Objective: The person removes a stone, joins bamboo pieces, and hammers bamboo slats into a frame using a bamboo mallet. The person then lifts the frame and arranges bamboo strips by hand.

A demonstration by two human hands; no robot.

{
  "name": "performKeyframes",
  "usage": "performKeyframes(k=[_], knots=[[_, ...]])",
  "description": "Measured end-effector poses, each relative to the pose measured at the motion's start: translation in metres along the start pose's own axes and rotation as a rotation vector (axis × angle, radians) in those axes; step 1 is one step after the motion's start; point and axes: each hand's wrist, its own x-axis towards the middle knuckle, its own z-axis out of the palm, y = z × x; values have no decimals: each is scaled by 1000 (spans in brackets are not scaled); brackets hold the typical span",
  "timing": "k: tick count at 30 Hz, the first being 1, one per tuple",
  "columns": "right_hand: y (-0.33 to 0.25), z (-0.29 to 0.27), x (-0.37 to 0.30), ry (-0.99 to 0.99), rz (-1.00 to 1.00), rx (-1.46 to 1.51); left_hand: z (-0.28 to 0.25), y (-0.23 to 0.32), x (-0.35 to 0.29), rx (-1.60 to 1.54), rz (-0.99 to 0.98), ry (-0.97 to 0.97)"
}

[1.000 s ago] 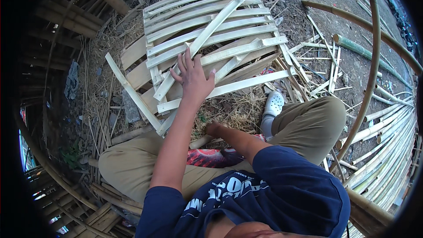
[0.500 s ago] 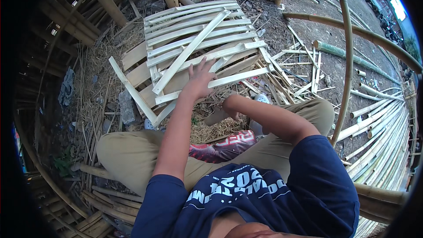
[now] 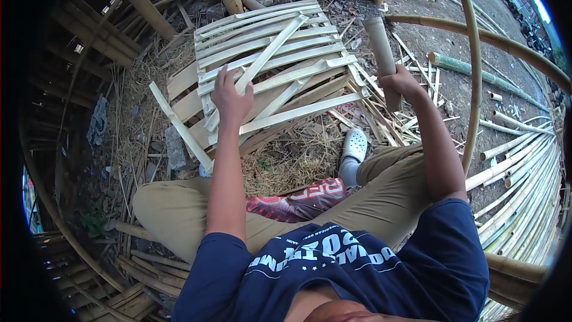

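Observation:
In front of me lies a panel of pale bamboo slats (image 3: 280, 40) laid crosswise in rows. One loose bamboo strip (image 3: 275, 48) runs diagonally over it. My left hand (image 3: 231, 100) is at the strip's lower part, the thumb on one side and the fingers on the other, closed around it. My right hand (image 3: 400, 82) is raised to the right of the panel, wrapped around the lower part of a short thick wooden club (image 3: 379, 42). The club stands nearly upright, apart from the slats.
A bent bamboo strip (image 3: 179, 125) and a grey block (image 3: 175, 148) lie left of the panel. Split scraps (image 3: 381, 116) pile up on its right. A curved bamboo pole (image 3: 473, 65) rises at my right, beside stacked bamboo poles (image 3: 518, 197). My shoe (image 3: 355, 145) is near the panel.
My right hand has swung up and outward to the right from above my lap, lifting the club. My left hand has moved left from the lower slats to the diagonal strip.

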Motion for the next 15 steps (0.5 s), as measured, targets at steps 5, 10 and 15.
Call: performKeyframes(k=[5,10,15], knots=[[31,15,46,-4,162,83,-16,-57,33,267,-788,-197],[37,42,61,-55,94,189,-5,-123,41,36,-736,-151],[19,49,57,-97,51,131,10,-135,33,-191,-701,-21]])
